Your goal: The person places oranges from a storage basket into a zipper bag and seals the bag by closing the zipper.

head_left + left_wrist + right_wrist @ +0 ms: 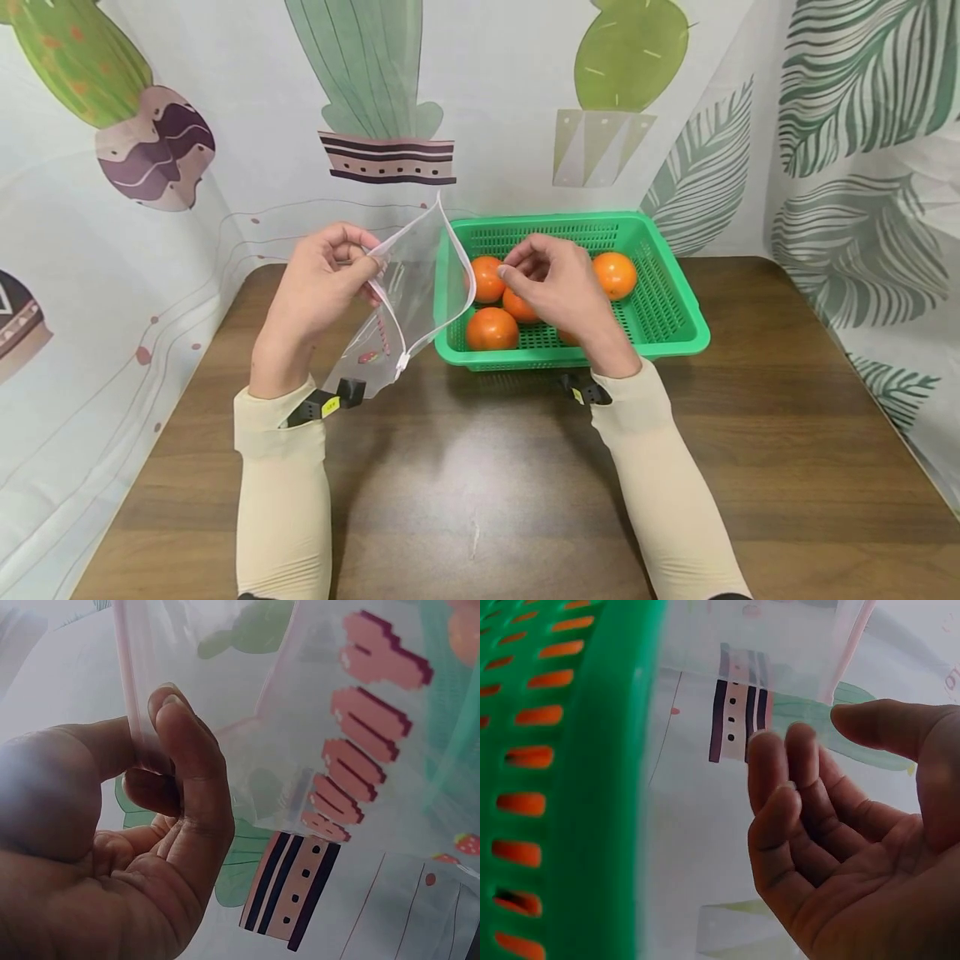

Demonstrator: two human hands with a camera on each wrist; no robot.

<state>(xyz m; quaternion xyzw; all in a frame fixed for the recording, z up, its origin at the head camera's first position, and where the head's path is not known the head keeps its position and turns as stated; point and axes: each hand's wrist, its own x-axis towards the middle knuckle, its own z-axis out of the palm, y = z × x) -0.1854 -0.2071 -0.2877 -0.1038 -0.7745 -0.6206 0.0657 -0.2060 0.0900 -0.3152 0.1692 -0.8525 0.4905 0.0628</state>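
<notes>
My left hand (318,275) pinches the rim of a clear zip bag (412,283) between thumb and fingers. The bag's mouth gapes toward the right, with a white slider (402,362) at its lower corner. Pink lettering (367,720) shows on its side in the left wrist view. Over a green plastic basket (682,337) hovers my right hand (562,283), fingers loosely bent and thumb apart from them, holding nothing. Several oranges lie in the basket, one at the front left (492,329) and another at the right (615,276); my right hand partly hides others.
The basket stands at the back of a brown wooden table (465,483), close to a wall cloth (510,100) printed with cacti and leaves. A small black camera (322,407) is strapped at the left wrist, and another sits at the right wrist.
</notes>
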